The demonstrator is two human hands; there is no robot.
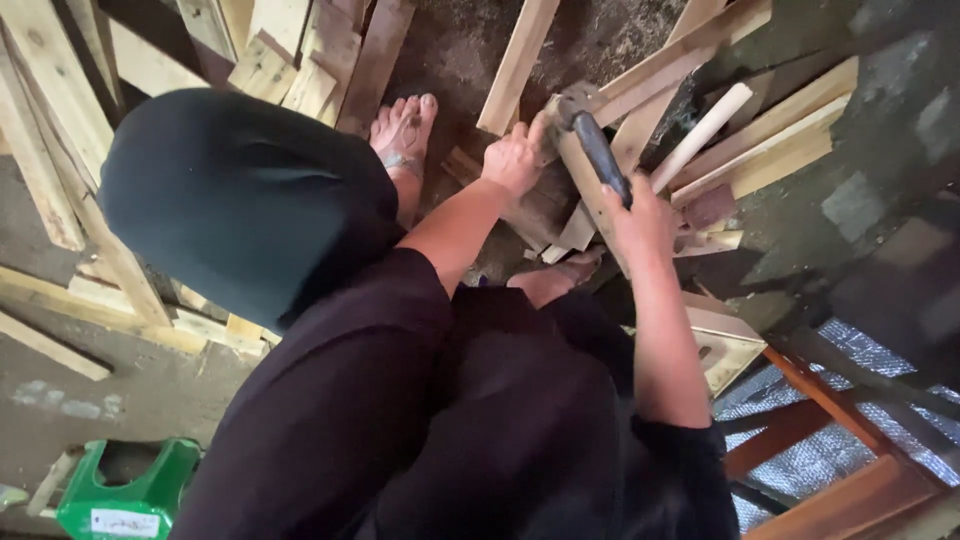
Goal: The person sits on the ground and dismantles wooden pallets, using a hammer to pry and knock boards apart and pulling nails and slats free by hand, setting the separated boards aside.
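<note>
Right hand [640,215] grips the hammer [597,150]; left hand [515,160] pinches the wood strip [585,190] right beside the head — fingers could get smacked.

Dirt floor [450,50] strewn with wooden slats [770,140], green stool [130,490].
</note>
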